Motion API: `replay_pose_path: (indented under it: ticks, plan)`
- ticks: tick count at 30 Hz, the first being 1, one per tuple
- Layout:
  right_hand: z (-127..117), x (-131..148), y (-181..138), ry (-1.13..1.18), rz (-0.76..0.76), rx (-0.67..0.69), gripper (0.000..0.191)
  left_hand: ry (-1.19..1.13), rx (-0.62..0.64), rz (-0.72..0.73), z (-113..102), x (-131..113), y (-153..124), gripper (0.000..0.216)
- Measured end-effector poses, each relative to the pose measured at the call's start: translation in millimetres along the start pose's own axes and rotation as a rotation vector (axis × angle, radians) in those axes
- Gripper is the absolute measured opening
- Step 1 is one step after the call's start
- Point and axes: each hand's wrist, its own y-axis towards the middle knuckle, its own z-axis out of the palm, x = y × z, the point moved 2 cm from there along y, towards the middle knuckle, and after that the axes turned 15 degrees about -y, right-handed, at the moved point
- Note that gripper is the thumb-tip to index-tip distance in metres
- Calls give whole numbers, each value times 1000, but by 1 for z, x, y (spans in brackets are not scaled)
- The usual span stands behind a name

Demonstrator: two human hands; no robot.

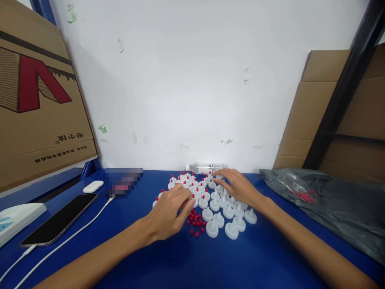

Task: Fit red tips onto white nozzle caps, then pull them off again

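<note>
Several white round plastic caps point(219, 220) lie in a cluster on the blue table point(228, 261). The farther ones point(184, 179) carry small red plugs on top. A loose heap of red plugs point(197, 220) lies in front of the caps. My left hand point(170, 212) rests over the cluster's left side with fingers curled together near the red plugs; what they pinch is hidden. My right hand point(237, 186) reaches over the far right caps, fingers bent down onto a cap at the back.
A clear water bottle point(206, 167) lies by the wall behind the caps. A black phone point(60, 220) on a white cable, a white earbud case point(93, 186) and a white box point(15, 218) sit left. A dark plastic bag point(325, 200) lies right. Cardboard leans on both sides.
</note>
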Motion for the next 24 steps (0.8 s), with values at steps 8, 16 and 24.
replay_pose_path:
  ticks: [8,16,24]
  plan:
    - [10,17,0,114,-101,212,47,9,84,76,10,-2,-1,8]
    - [10,15,-2,111,-77,281,54,8,112,94,11,-3,-1,7]
    - [3,16,0,85,-98,139,40,42,208,85,11,-2,-2,17]
